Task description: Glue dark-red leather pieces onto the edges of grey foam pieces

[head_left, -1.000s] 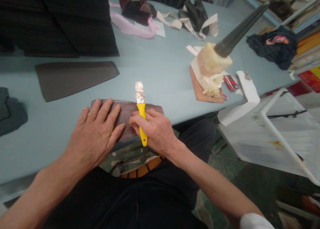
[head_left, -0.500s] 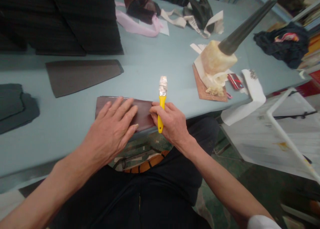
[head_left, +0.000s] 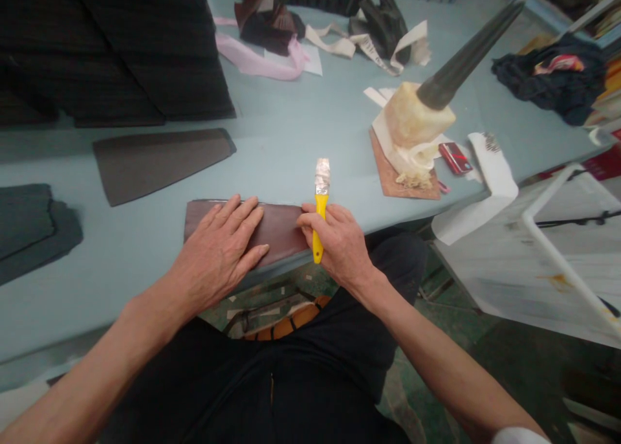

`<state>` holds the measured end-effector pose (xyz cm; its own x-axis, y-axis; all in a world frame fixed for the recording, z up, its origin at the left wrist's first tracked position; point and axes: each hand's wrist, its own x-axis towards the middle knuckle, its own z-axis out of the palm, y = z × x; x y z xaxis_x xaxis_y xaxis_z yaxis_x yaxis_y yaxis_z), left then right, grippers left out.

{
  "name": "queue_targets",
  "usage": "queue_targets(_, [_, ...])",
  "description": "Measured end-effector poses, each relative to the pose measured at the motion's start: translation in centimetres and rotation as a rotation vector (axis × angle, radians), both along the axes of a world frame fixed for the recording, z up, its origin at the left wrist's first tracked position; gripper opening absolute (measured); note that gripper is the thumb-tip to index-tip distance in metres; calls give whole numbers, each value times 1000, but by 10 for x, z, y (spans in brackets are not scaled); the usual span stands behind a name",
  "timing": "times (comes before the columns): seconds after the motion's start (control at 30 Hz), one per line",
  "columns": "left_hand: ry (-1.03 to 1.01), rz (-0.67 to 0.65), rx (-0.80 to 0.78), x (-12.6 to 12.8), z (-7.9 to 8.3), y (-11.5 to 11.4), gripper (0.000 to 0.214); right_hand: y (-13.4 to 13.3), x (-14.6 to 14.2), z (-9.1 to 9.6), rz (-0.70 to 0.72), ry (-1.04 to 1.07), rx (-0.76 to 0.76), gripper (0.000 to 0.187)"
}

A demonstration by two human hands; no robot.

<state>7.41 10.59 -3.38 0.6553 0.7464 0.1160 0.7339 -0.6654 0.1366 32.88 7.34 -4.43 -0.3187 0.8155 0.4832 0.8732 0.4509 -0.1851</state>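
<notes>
A brown leather-like panel lies along the front edge of the table. My left hand rests flat on its left half, fingers spread. My right hand is closed around a yellow-handled brush, whose whitish, crusted bristles point away from me. The fingertips of that hand are at the panel's right end; whether they pinch its edge is hidden. Beyond the left hand lies a dark tapered panel, and farther left are several dark green-grey pieces.
Tall dark stacks stand at the back left. A glue-crusted container with a dark cone sits on a brown board to the right, beside a small red box. Fabric scraps lie behind. A white-framed rack stands at the right.
The view has shifted slightly, so the table things appear a little lower. Both hands hold nearly the same pose, the left flat on the panel, the right with the brush.
</notes>
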Motion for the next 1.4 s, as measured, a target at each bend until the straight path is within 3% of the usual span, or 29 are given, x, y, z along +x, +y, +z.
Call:
queue_targets(0.1, [14,7,4,0,-1,-2,67,0,-4,5,10,45,28,16])
queue_targets(0.33, [17,41,12,2,-5,-7,67,1,-39,0,277,118,-111,22])
queue_targets(0.77, [46,34,14,-1,2,-9,64,4,-46,-7,183,177,-103,21])
queue_targets(1.1, [82,186,-88,-14,6,3,72,4,-45,-2,171,164,-121,18])
queue_targets(1.4, [39,292,-67,-22,-1,13,84,5,-43,-5,166,160,-155,21])
